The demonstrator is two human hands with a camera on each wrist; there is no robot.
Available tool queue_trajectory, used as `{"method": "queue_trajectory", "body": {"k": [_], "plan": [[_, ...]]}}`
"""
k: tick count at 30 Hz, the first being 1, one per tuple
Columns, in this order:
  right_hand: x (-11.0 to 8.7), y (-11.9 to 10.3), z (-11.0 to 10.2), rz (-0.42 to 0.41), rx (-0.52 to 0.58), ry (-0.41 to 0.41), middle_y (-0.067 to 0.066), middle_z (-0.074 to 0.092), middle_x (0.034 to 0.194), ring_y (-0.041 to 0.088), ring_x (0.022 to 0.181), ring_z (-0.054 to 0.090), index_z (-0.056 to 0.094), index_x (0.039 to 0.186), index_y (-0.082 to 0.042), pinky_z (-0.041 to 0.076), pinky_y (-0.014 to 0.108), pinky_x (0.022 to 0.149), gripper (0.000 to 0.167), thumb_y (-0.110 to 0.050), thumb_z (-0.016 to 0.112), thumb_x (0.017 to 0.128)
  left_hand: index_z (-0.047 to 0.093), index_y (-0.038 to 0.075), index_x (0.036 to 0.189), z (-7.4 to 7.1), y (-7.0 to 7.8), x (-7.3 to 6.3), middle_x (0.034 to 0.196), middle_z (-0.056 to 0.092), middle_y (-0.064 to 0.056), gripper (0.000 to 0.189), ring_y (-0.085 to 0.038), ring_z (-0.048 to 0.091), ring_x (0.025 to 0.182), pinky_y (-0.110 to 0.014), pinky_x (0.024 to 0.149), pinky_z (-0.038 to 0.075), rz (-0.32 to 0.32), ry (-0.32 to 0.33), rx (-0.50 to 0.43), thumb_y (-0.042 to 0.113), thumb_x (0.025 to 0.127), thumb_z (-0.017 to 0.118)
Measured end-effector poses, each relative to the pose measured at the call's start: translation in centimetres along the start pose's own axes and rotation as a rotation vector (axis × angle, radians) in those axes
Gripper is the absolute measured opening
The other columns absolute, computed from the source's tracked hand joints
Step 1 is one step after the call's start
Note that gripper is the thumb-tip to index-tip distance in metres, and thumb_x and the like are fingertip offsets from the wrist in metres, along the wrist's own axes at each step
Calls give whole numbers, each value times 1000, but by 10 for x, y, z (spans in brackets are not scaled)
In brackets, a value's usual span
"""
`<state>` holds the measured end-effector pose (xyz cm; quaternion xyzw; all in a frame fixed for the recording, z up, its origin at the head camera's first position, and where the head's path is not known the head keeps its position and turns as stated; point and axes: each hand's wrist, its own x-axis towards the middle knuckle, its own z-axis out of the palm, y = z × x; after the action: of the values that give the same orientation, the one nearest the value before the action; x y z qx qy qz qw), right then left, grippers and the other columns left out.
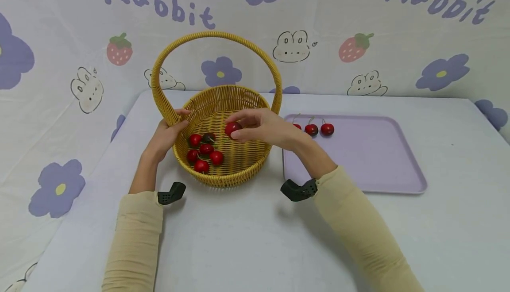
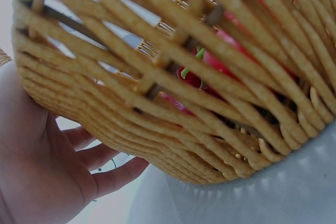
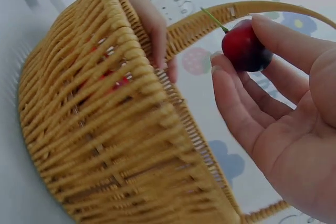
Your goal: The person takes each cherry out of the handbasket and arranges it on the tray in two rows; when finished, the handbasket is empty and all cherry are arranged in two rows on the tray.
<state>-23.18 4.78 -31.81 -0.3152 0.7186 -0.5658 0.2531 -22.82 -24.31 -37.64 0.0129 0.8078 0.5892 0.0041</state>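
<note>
My right hand (image 1: 263, 126) pinches a dark red cherry (image 1: 233, 129) between thumb and fingertips, over the yellow wicker basket (image 1: 227, 180). In the right wrist view this cherry (image 3: 247, 46) has a green stem and a nearly black underside. My left hand (image 1: 165, 137) holds the basket's left rim by the foot of its tall arched handle (image 1: 217, 35). Seen from the left wrist, the fingers (image 2: 121, 176) reach around the outside of the woven wall. Several red cherries (image 1: 206, 149) lie together in the left part of the basket, one of them darker.
Right of the basket lies a flat lilac tray (image 1: 370, 159) with a raised rim. Three cherries (image 1: 311, 129) sit in a row at its far left corner, one partly hidden by my right hand. A printed cloth (image 1: 318, 75) hangs behind the white table (image 1: 231, 239).
</note>
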Motion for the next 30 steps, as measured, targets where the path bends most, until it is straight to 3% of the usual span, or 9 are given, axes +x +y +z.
{"method": "queue_trajectory", "body": {"k": [6,15,20,30], "plan": [[-18,1,-11,0,12,42,12,59,113,25,109,55,57,118,-5,45,38,93,33,-16,68,89,41,2,138,0,-2,0,145,35,-18,38,-32,31,134,-51,108,22,-3,-1,0,11,101,41],[-46,3,-31,7,3,106,12,59,116,26,104,59,58,127,-8,46,37,92,40,-17,68,89,40,1,138,0,-1,1,144,36,-19,38,-32,31,134,-51,108,23,-1,-2,5,11,101,41],[-61,2,-42,14,-1,184,13,63,113,28,103,59,59,123,-8,47,35,87,38,-17,70,88,41,1,137,0,-1,1,144,37,-18,37,-32,31,134,-51,108,22,4,1,5,11,101,42],[-84,2,-64,108,-72,358,9,63,111,24,88,61,56,121,-10,47,30,72,40,-22,72,86,41,0,138,0,-1,2,145,35,-18,38,-31,30,135,-51,108,22,0,-2,-4,11,101,42]]}}
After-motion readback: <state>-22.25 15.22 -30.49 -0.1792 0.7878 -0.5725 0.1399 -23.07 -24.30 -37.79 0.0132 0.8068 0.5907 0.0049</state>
